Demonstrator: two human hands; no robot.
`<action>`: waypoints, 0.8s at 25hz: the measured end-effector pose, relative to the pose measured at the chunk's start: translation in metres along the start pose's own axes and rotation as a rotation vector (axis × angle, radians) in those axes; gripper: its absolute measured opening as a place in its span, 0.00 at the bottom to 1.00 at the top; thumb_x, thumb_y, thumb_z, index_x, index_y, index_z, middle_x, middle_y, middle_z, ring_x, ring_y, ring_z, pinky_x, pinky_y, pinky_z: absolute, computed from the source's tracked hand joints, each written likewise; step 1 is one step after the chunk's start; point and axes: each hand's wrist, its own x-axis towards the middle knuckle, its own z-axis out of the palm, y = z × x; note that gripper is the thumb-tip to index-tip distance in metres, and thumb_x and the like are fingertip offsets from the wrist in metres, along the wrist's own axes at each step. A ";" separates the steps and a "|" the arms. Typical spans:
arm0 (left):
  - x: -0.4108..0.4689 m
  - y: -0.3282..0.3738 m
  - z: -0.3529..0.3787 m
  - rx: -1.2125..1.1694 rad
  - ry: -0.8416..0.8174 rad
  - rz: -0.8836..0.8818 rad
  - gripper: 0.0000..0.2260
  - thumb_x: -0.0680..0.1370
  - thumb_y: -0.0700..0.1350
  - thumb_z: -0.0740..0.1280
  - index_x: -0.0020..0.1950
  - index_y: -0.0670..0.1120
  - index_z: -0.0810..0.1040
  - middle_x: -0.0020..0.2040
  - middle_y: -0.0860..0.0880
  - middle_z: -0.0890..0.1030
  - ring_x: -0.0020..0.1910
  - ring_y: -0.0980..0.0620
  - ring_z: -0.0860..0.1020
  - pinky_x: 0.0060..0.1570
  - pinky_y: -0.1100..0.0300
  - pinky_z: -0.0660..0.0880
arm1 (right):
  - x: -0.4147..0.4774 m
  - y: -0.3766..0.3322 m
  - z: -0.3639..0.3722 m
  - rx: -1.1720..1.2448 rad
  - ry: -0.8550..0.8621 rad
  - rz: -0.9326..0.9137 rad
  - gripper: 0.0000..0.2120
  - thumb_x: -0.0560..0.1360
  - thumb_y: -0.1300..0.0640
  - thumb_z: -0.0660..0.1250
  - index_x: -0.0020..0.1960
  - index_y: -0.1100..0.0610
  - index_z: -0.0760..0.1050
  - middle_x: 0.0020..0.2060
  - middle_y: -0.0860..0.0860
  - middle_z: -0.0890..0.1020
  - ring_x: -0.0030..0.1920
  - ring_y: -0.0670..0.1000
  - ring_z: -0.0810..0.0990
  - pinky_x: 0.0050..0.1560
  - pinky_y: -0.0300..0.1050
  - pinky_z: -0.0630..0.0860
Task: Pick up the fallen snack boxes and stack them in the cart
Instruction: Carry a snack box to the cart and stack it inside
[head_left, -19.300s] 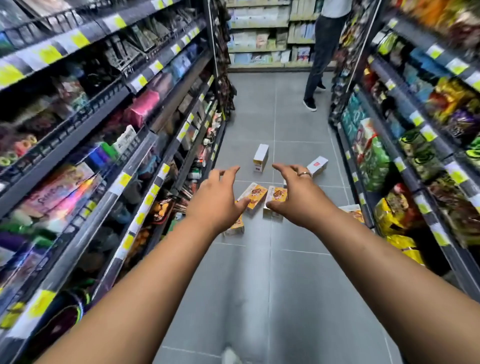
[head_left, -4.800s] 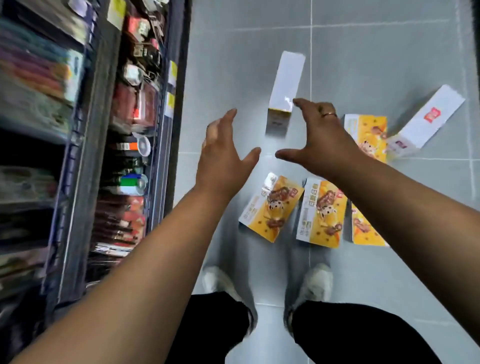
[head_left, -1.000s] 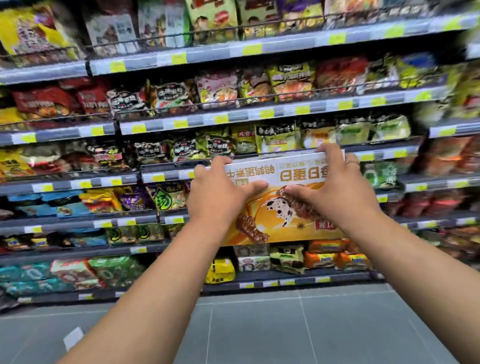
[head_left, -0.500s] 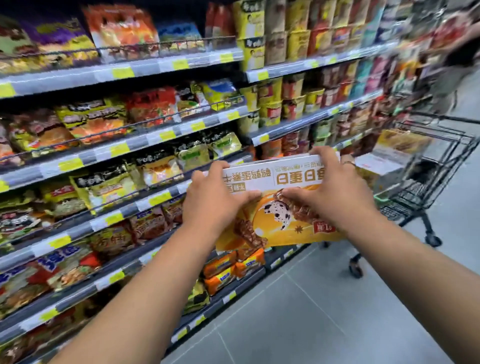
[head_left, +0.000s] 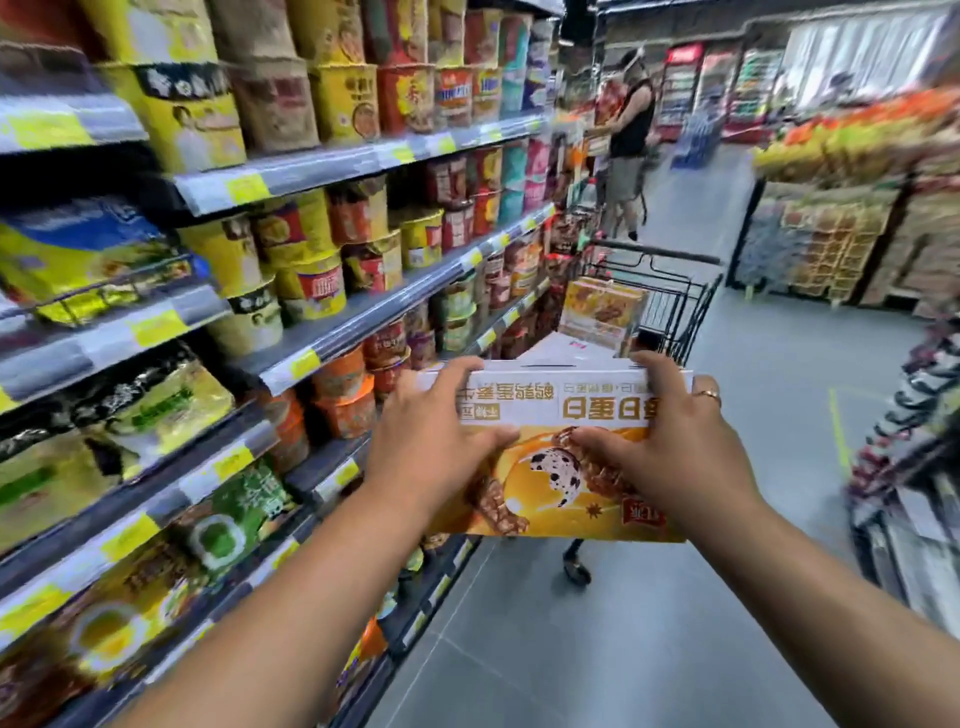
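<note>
I hold a flat orange-and-white snack box (head_left: 550, 441) in front of me at chest height, its print upside down. My left hand (head_left: 434, 441) grips its left end with the thumb on the front face. My right hand (head_left: 675, 447), with a ring on one finger, grips the right end the same way. Just behind the box stands a black wire shopping cart (head_left: 675, 296). In the cart another orange snack box (head_left: 602, 312) stands upright and a white box (head_left: 566, 348) lies flat beside it.
Shelves (head_left: 363, 306) of cup noodles and snack bags run close along my left. A person (head_left: 628, 140) stands farther down the aisle beyond the cart. A produce display (head_left: 852, 208) sits at the right, and a rack (head_left: 914, 441) is near my right arm. Grey floor lies between.
My view has swung right along the shelves, so the cart now sits straight ahead behind the box. Both hands keep the same hold on the box.
</note>
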 end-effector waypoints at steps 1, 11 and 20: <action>0.020 -0.001 0.008 -0.001 -0.016 0.026 0.32 0.66 0.67 0.72 0.66 0.66 0.65 0.59 0.47 0.75 0.59 0.44 0.74 0.56 0.53 0.72 | 0.015 0.005 0.007 0.011 0.006 0.021 0.41 0.61 0.30 0.72 0.68 0.37 0.57 0.58 0.54 0.69 0.54 0.60 0.77 0.51 0.54 0.76; 0.234 0.031 0.140 -0.091 -0.071 0.039 0.30 0.64 0.63 0.76 0.63 0.67 0.69 0.57 0.50 0.70 0.58 0.44 0.75 0.58 0.51 0.74 | 0.229 0.093 0.054 0.053 0.006 0.059 0.39 0.65 0.38 0.75 0.70 0.38 0.59 0.58 0.53 0.68 0.52 0.55 0.77 0.50 0.46 0.72; 0.400 0.056 0.246 -0.124 -0.073 -0.062 0.30 0.63 0.60 0.78 0.62 0.65 0.71 0.55 0.51 0.70 0.53 0.47 0.77 0.57 0.51 0.75 | 0.426 0.160 0.088 0.077 -0.097 0.037 0.39 0.66 0.43 0.77 0.70 0.39 0.60 0.59 0.52 0.66 0.48 0.49 0.72 0.52 0.44 0.72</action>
